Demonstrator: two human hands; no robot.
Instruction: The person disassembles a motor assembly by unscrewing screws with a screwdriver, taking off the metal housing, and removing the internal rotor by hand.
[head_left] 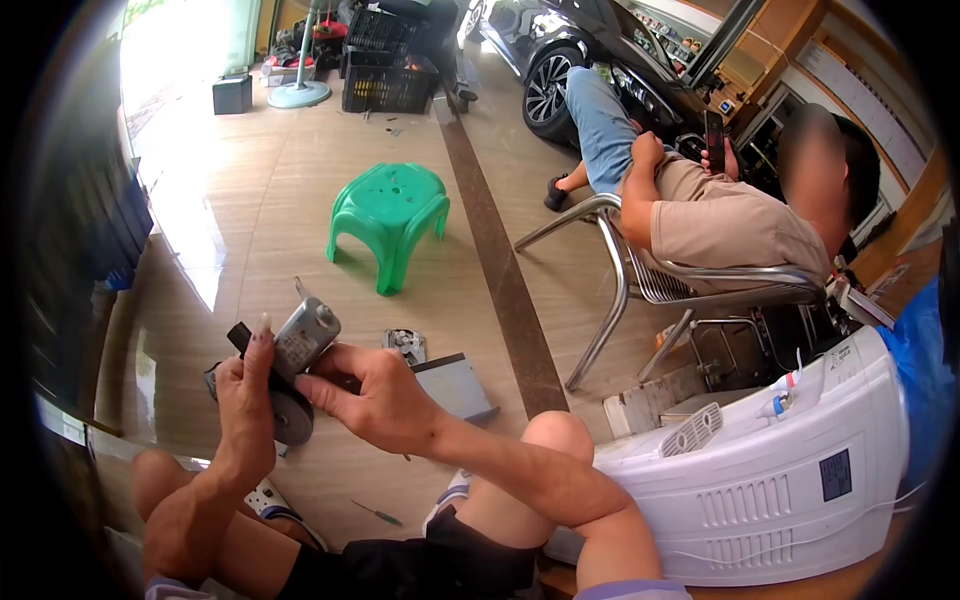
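A metal motor-like part (pixel 303 335) with a label and a dark round disc (pixel 291 416) below it is held up between my hands, left of the middle. My left hand (pixel 248 385) is wrapped round its left side, thumb pointing up. From the right, my right hand (pixel 365 390) grips its lower edge with thumb and bent fingers. A small black piece (pixel 239 336) sticks out beside my left fingers. On the floor beyond lie a small metal part (pixel 405 345) and a flat grey box (pixel 455 388). A screwdriver (pixel 377 514) rests near my feet.
A green stool (pixel 390 215) stands ahead. To the right, a person (pixel 730 220) sits on a metal chair (pixel 618 290) holding a phone. A white appliance housing (pixel 760 500) lies at my right. Black crates (pixel 390 85), a fan base (pixel 298 94) and a car (pixel 550 90) are farther back.
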